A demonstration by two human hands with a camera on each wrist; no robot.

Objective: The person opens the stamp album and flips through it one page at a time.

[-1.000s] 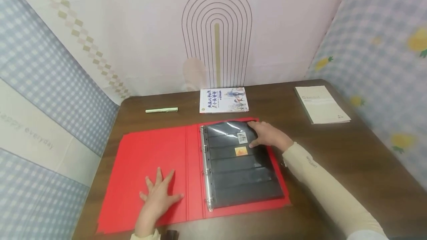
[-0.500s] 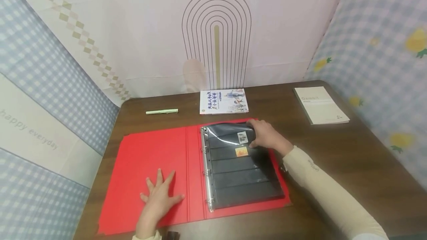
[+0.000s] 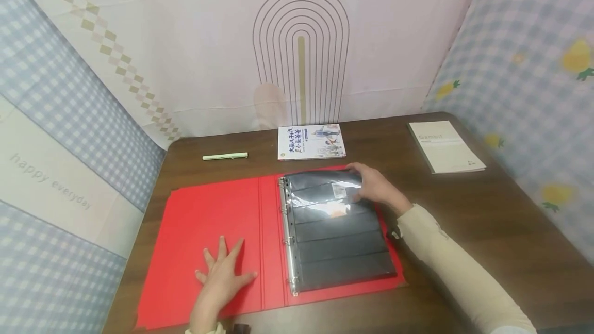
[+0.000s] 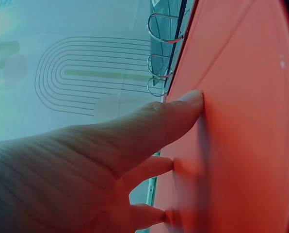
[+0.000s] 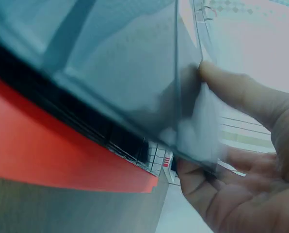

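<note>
A red ring binder [image 3: 209, 210] lies open on the table. Its right side carries black stamp-album pages [image 3: 343, 246] held by metal rings [image 3: 290, 241]. Two stamps show on the top page, a pale one [image 3: 340, 190] and an orange one [image 3: 338, 210] washed out by glare. My left hand [image 3: 220, 278] rests on the bare red cover with fingers spread, and its fingertips [image 4: 195, 97] touch the cover in the left wrist view. At the page's upper right edge, my right hand [image 3: 377, 185] pinches the clear-fronted sheet between thumb and fingers; the sheet bends up from those beneath.
Behind the binder lie a light green pen [image 3: 225, 156] and a picture book [image 3: 312, 142]. A cream notebook [image 3: 446, 147] sits at the back right of the brown table [image 3: 487, 231]. Patterned cloth hangs at the back and on both sides.
The right hand has shifted slightly right with the page edge, and the sheet's bend has changed. Glare has moved down over the stamps. My left hand has stayed in place.
</note>
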